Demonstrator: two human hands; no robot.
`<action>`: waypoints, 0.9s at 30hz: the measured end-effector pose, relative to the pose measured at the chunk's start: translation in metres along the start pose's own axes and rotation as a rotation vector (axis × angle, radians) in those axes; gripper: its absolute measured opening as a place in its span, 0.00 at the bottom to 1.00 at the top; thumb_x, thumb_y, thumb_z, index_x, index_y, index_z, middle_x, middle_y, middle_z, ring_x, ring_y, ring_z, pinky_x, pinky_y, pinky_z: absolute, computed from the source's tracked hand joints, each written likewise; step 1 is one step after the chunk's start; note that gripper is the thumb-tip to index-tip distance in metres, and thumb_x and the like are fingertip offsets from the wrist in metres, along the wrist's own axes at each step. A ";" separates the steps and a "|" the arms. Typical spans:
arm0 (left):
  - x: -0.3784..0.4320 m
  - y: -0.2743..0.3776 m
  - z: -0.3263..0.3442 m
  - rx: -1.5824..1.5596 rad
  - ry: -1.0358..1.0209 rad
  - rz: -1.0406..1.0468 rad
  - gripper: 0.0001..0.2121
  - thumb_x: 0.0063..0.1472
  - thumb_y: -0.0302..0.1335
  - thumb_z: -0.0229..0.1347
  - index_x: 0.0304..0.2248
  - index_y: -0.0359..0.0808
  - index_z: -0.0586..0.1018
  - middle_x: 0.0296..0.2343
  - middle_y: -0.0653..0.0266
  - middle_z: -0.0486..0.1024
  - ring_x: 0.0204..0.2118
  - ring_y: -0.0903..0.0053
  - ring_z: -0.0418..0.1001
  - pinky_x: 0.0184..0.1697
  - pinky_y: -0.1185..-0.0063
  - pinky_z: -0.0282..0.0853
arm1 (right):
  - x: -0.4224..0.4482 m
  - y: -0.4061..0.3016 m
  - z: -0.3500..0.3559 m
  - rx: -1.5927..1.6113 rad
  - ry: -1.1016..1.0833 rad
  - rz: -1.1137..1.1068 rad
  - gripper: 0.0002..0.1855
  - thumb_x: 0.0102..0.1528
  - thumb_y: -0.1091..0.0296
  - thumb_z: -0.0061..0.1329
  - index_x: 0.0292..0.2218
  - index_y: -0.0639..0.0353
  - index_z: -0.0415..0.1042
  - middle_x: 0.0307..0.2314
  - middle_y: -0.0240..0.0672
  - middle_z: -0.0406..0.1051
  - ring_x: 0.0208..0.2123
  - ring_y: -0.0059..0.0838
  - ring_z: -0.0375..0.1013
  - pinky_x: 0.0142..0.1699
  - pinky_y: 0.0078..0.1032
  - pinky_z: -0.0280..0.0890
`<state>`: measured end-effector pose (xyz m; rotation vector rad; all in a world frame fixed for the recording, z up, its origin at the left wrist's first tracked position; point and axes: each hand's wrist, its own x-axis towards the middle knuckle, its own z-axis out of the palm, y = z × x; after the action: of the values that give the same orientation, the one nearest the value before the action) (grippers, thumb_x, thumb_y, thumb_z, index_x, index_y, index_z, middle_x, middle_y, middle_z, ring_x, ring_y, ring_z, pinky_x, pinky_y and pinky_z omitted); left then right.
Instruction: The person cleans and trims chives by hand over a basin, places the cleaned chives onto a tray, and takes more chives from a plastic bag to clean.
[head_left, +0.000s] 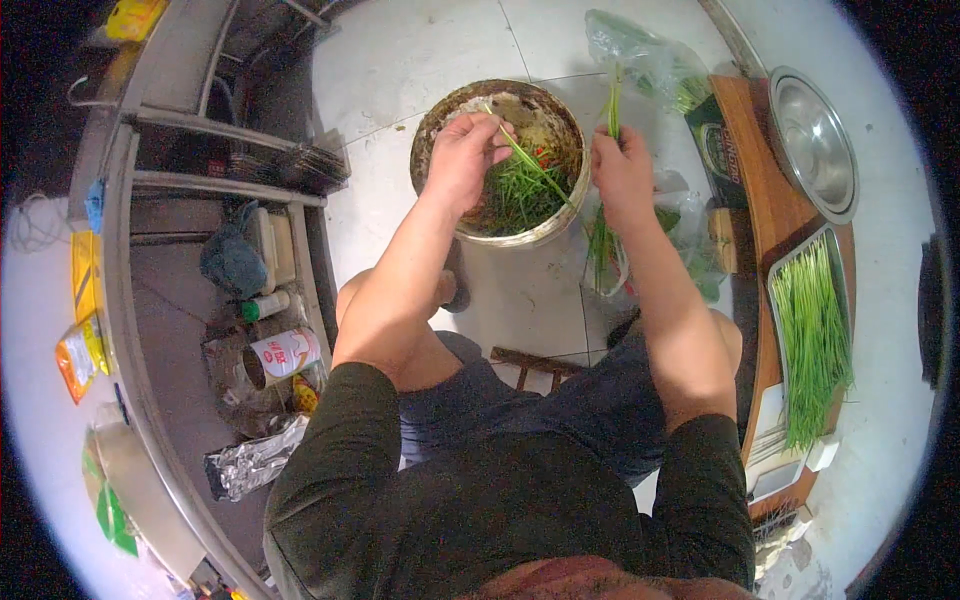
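My left hand (466, 157) pinches a thin green stalk (541, 171) between thumb and fingers, over a round bucket (576, 214) with a stained inner wall. The stalk slants down across the bucket's opening. Green scraps (517, 199) with a few red bits lie inside the bucket. Just right of its rim, my right hand (624, 178) is closed around a small bunch of chive-like greens (615, 101). Their pale ends stick up above the fist, and green leaves hang below it.
Clear plastic bags (652, 49) with greens lie on the floor at the right. Beside them, a wooden board (772, 180) bears a steel bowl (817, 146) and a tray of long chive-like greens (814, 337). A metal-framed shelf (180, 270) with a tin can (281, 358) stands left.
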<state>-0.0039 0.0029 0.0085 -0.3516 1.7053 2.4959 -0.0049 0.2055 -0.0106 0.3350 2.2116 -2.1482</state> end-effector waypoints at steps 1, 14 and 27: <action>0.000 -0.001 0.000 0.016 -0.022 -0.015 0.04 0.61 0.27 0.50 0.31 0.36 0.72 0.26 0.67 0.73 0.28 0.83 0.70 0.35 0.81 0.69 | -0.002 0.000 0.001 -0.011 -0.018 0.018 0.10 0.53 0.67 0.49 0.36 0.63 0.69 0.21 0.26 0.67 0.22 0.17 0.64 0.28 0.17 0.59; -0.011 -0.011 0.009 -0.008 -0.146 -0.150 0.05 0.61 0.28 0.52 0.30 0.35 0.74 0.24 0.70 0.72 0.27 0.84 0.70 0.33 0.82 0.68 | -0.015 0.012 0.022 -0.113 -0.240 -0.073 0.13 0.46 0.60 0.54 0.29 0.60 0.72 0.21 0.36 0.72 0.24 0.26 0.69 0.32 0.26 0.64; -0.006 -0.019 0.003 0.239 -0.194 0.031 0.06 0.60 0.26 0.51 0.30 0.32 0.76 0.23 0.68 0.73 0.25 0.84 0.68 0.31 0.84 0.64 | -0.018 0.007 0.021 -0.035 -0.303 -0.047 0.11 0.48 0.63 0.54 0.28 0.61 0.72 0.20 0.33 0.72 0.24 0.24 0.69 0.32 0.25 0.63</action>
<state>0.0055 0.0127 -0.0066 -0.0600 1.9097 2.2258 0.0116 0.1822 -0.0151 -0.0437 2.1009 -2.0203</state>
